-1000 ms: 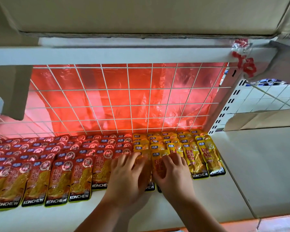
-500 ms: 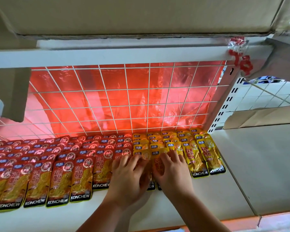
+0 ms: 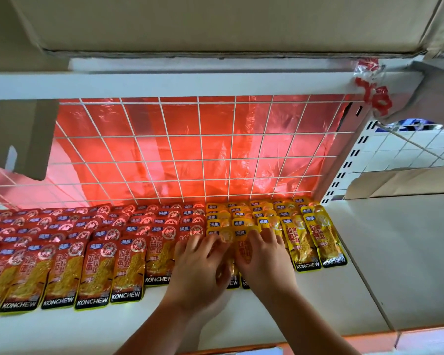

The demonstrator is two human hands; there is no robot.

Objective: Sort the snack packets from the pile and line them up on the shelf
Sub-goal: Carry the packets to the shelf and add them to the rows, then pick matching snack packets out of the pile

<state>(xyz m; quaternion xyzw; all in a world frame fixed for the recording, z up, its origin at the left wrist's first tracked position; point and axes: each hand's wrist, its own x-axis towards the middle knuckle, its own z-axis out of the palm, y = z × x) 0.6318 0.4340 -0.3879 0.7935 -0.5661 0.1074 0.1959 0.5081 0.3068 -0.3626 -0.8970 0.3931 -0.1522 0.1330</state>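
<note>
Overlapping rows of red KONCHEW snack packets [image 3: 92, 254] cover the left and middle of the white shelf [image 3: 344, 285]. Yellow KONCHEW packets [image 3: 315, 237] lie in rows to their right. My left hand [image 3: 203, 262] and my right hand [image 3: 263, 257] lie side by side, palms down, fingers spread flat on the front yellow packets [image 3: 244, 249] in the middle. Those packets are mostly hidden under my hands; only their lower edges show.
A white wire grid [image 3: 203, 149] with red plastic film behind it closes the shelf's back. A white upper shelf [image 3: 164, 83] carrying cardboard boxes [image 3: 215, 21] hangs low overhead. A perforated upright [image 3: 349, 162] and cardboard [image 3: 400, 180] stand at the right.
Both hands have slid a little toward the back of the shelf over the yellow packets, staying flat. The view has shifted slightly.
</note>
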